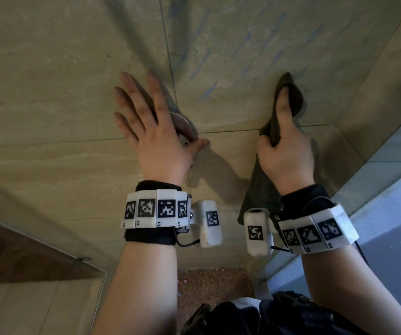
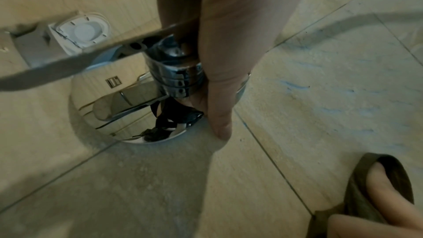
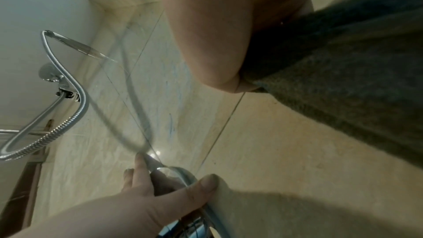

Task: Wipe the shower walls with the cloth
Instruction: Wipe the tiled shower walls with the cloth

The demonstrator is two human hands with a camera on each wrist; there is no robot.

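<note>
left hand (image 2: 219, 57) sits over the chrome shower valve (image 2: 176, 71), thumb tip touching the beige tile wall (image 2: 320, 97) beside its round plate; faint blue streaks on the tile; dark cloth (image 2: 361, 187) wrapped round fingers bottom right

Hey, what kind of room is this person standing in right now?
Most likely a bathroom shower stall. The wall is covered in large beige tiles, a chrome mixer tap is mounted on it, and a metal shower hose loops nearby. A toilet shows in the tap's reflection.
</note>
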